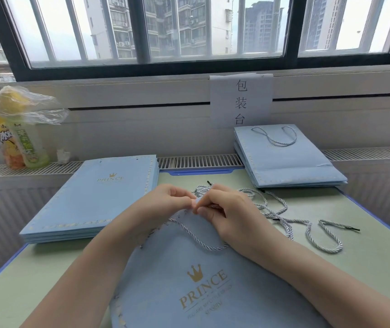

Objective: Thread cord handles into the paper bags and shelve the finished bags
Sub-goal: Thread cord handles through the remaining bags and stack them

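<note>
The bag (pixel 203 280) is lying near on the counter (pixel 366 256), both hands pinching at its far rim: left hand (pixel 165 200) holding the paper, right hand (pixel 224 209) clamping the cord (pixel 196 235). The tip could be missing the hole or slipping back out, since the fingers (pixel 195 204) are hiding it. Loose cords (pixel 307 228) to the right are risking a tangle.

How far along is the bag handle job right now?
Done: a small stack of bags at the back right, the top one showing a cord handle. In hand: the left hand and right hand pinch at the top edge of the front bag, one cord already looped on it. Left: the stack of bags without handles and the loose cords. No shelf shows.
</note>
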Demonstrator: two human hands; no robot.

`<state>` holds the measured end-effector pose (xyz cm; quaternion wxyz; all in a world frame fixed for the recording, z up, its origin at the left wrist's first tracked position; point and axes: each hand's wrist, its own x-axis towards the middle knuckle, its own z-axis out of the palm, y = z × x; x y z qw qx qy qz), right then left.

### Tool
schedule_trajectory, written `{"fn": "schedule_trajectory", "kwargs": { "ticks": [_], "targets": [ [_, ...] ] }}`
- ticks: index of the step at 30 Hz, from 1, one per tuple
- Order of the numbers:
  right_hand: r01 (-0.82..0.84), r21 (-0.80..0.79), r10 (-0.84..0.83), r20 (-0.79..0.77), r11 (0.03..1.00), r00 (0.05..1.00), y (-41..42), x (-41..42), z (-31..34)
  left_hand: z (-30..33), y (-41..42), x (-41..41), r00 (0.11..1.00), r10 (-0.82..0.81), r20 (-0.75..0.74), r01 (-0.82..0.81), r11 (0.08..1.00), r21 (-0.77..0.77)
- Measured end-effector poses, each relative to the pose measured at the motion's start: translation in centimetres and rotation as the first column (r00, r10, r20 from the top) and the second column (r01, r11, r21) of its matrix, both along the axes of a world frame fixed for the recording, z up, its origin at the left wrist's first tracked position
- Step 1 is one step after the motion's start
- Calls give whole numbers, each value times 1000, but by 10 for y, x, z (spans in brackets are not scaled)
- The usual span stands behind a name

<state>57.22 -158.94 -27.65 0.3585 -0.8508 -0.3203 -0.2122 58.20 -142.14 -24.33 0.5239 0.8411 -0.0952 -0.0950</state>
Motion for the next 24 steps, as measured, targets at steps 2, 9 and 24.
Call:
{"fn": "schedule_trajectory", "kwargs": {
  "ticks": [2,9,24],
  "targets": [
    [12,9,-12,4,1000,1000,1,0,-2,0,0,-1,1000,-14,-10,14,1000,-5],
    [3,-22,-3,25,1000,1000,4,-7,-3,0,6,-1,981,37,-189,-49,997,-59],
    [-8,-48,11,54,999,998,6,-6,-6,-3,2,1,958,42,-282,-63,996,-66]
  ]
}}
